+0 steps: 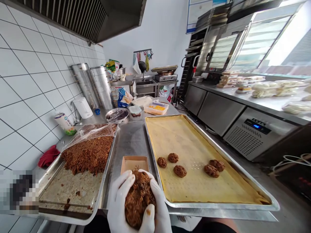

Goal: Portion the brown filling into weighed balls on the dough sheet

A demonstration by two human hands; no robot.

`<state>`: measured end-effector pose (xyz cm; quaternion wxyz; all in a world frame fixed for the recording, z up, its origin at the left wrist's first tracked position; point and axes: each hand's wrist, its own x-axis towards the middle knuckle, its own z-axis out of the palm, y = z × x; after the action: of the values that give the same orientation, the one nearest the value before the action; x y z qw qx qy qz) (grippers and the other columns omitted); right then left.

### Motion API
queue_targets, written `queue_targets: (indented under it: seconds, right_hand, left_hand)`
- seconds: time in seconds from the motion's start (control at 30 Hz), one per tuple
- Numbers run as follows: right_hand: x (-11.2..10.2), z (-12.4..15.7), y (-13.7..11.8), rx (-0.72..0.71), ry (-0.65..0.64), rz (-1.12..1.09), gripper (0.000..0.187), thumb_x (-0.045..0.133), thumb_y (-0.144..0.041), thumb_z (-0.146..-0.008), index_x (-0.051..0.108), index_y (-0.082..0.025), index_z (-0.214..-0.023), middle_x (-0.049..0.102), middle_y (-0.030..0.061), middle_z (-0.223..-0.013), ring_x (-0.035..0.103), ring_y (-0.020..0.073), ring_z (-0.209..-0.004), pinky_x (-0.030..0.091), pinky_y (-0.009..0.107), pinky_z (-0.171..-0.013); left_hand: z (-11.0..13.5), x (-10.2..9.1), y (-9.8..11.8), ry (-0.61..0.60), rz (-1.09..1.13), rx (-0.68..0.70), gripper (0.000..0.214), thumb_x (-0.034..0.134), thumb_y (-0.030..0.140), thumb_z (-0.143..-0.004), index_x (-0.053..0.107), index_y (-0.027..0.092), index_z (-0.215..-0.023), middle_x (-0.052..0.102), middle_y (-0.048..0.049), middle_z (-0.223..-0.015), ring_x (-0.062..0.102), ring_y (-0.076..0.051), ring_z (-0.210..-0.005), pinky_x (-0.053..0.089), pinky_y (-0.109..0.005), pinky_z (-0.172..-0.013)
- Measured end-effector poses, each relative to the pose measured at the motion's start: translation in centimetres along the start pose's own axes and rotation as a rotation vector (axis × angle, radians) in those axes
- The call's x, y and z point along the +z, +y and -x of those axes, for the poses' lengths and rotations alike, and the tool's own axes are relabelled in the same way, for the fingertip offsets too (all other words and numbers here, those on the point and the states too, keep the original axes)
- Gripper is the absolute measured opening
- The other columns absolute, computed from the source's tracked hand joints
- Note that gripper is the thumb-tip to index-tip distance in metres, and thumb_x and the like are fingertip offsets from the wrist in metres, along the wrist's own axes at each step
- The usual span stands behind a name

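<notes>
Between my two white-gloved hands is a large brown lump of crumbly, sticky mixture (139,200). My left hand (119,197) wraps its left side, and my right hand (157,197) cups the right side with the thumb pressed on the front. Just beyond the lump is a small brown cardboard tray (133,161), partly hidden by it. To the left, a metal tray (80,191) bears a heap of the same loose brown mixture (87,155), partly under clear plastic film. On the right, a lined baking tray (184,136) carries several small brown patties (180,171).
Farther back stand a film-covered bowl (117,115), a small lidded container (135,110) and a plastic box (156,108) with yellow pieces. A red cloth (49,156) lies by the tiled wall. Along the right runs a steel counter (218,90) with packed goods. An extractor hood (80,16) hangs overhead.
</notes>
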<state>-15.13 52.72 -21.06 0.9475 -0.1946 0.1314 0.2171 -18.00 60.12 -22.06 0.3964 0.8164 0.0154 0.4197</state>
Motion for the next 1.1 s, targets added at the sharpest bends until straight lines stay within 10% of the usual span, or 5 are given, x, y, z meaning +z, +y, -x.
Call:
queue_targets:
  seconds: [0.3, 0.5, 0.7, 0.93, 1.1]
  right_hand:
    - [0.8, 0.7, -1.4, -0.061, -0.093, 0.043, 0.055, 0.077, -0.054, -0.073, 0.068, -0.027, -0.120, 0.071, 0.0076, -0.127, 0.060, 0.0300, -0.124, 0.046, 0.045, -0.107]
    - [-2.1, 0.2, -4.2, 0.184, -0.071, 0.011, 0.048, 0.069, -0.055, -0.081, 0.072, -0.023, -0.116, 0.074, 0.0107, -0.120, 0.061, 0.0311, -0.124, 0.047, 0.049, -0.106]
    - [-5.2, 0.8, -4.5, 0.125, -0.031, 0.013, 0.040, 0.067, -0.045, -0.087, 0.068, -0.019, -0.118, 0.072, 0.0107, -0.121, 0.067, 0.0271, -0.112, 0.051, 0.054, -0.101]
    - [-6.7, 2.7, -4.3, 0.085, 0.012, -0.047, 0.038, 0.071, -0.043, -0.083, 0.071, -0.021, -0.115, 0.076, 0.0086, -0.113, 0.067, 0.0291, -0.113, 0.055, 0.047, -0.097]
    - [-7.5, 3.4, -4.1, 0.076, 0.020, -0.068, 0.043, 0.067, -0.046, -0.087, 0.066, -0.019, -0.121, 0.073, 0.0102, -0.116, 0.067, 0.0279, -0.110, 0.054, 0.051, -0.097]
  left_hand:
    - [-3.0, -2.0, 0.0, 0.024, 0.131, -0.025, 0.018, 0.059, 0.035, -0.092, 0.060, 0.023, -0.104, 0.065, -0.0091, -0.109, 0.067, -0.024, -0.100, 0.060, -0.041, -0.084]
    - [-2.7, -3.5, -1.4, -0.535, -0.064, 0.244, 0.076, 0.062, 0.067, -0.080, 0.045, 0.032, -0.146, 0.043, -0.0151, -0.155, 0.044, -0.041, -0.140, 0.043, -0.062, -0.112]
    - [2.2, 1.0, -0.1, -0.204, -0.083, -0.032, 0.051, 0.053, 0.049, -0.092, 0.053, 0.023, -0.136, 0.060, -0.0124, -0.136, 0.059, -0.029, -0.125, 0.054, -0.046, -0.103]
    - [3.2, 3.1, 2.3, -0.152, -0.085, 0.084, 0.008, 0.058, 0.020, -0.091, 0.064, 0.023, -0.094, 0.069, -0.0031, -0.092, 0.066, -0.017, -0.088, 0.053, -0.029, -0.081]
    - [3.0, 2.7, 2.0, -0.208, -0.079, 0.170, 0.020, 0.065, 0.016, -0.087, 0.055, 0.021, -0.070, 0.055, 0.0029, -0.062, 0.054, -0.010, -0.057, 0.044, -0.024, -0.059]
